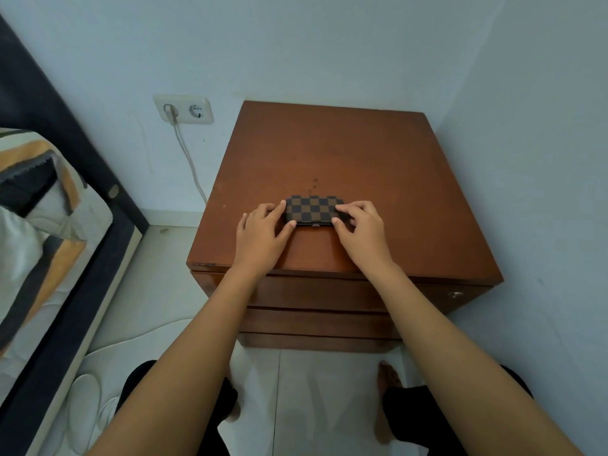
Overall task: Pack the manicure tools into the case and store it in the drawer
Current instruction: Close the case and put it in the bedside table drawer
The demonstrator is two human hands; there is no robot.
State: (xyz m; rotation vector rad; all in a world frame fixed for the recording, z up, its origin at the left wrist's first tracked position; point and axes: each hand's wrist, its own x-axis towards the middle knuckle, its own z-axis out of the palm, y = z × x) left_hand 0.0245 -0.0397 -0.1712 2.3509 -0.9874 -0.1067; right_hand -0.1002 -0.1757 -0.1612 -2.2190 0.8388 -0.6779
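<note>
Bare forearms reach from the near edge; a closed checkered case point(314, 212) is gripped at each end by the left hand point(261, 236) and right hand point(360, 233), flat on the brown surface point(345, 153) above shut drawers point(316, 296).

Both bare forearms rise from the lower corners of the frame and converge toward its centre. The left hand point(261, 233) lies palm down, fingers spread and pointing up-right. The right hand point(360, 230) mirrors it just right of centre, fingers curled and pointing up-left.
</note>
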